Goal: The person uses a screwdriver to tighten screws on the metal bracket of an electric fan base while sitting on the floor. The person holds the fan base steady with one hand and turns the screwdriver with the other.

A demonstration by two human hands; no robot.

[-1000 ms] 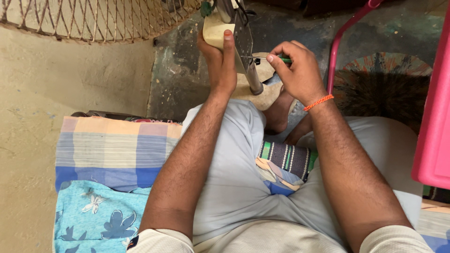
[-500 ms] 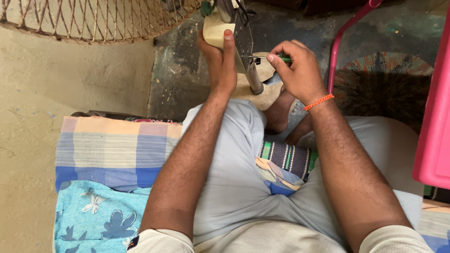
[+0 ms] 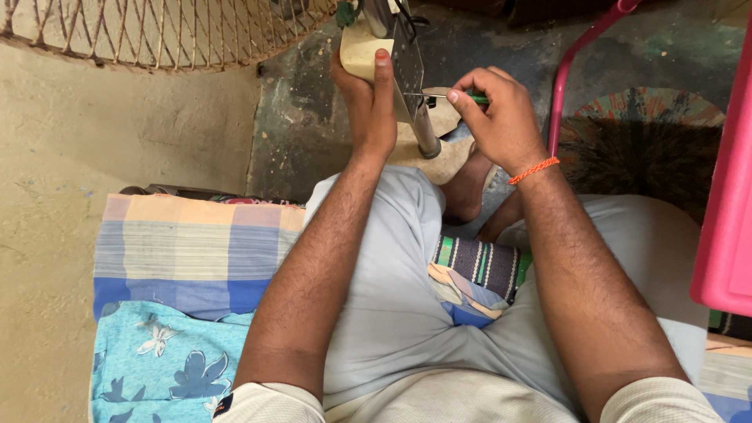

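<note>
Fan part [image 3: 392,47], held upright above the knees: a screw is being worked.
Left hand [image 3: 368,106] clamps it; right hand [image 3: 497,117] pinches a screwdriver [image 3: 450,97] against it. Steady turning seems next.

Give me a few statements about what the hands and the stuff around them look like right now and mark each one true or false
1. The left hand grips the cream-coloured housing of a device on a metal pole. True.
2. The right hand is empty. False: it holds a green-handled screwdriver, tip pointed at the device.
3. An orange band sits on the right wrist. True.
4. A wire fan guard lies at the upper left. True.
5. The cloth beside the left arm is plain red. False: it is a checked cloth in blue and peach, with a blue flowered cloth below it.
</note>
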